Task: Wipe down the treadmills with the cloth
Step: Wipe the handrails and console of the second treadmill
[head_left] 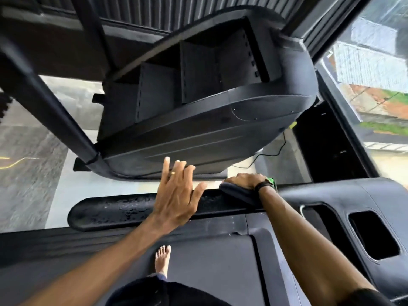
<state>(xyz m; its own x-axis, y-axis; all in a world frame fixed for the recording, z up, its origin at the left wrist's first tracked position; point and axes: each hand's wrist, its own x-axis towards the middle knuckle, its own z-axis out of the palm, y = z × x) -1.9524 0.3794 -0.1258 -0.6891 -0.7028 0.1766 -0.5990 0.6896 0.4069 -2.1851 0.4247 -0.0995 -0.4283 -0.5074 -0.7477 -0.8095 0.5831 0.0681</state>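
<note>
Much of the treadmill (pixel 198 120) is a mass of black surfaces seen from above, and its edges run out of view on every side, so its full shape cannot be made out. The padded handlebar (pixel 114 212) crossing the middle serves as the landmark; its near-left stretch glistens with wet patches. At the bar's right part lies the dark cloth (pixel 239 194), draped over the bar's top and partly covered by the right hand (pixel 246 181), which presses down on it with fingers curled over its far edge; the fingertips are hidden behind the cloth. A green object (pixel 272 180) peeks out just beyond the wrist, too small to identify. The left hand (pixel 176 195) lies over the bar just left of the cloth, fingers straight and spread wide, holding nothing, their tips reaching beyond the bar toward the console housing. Nearer than the bar, a bare foot (pixel 163 259) stands on the belt (pixel 209 261).
</note>
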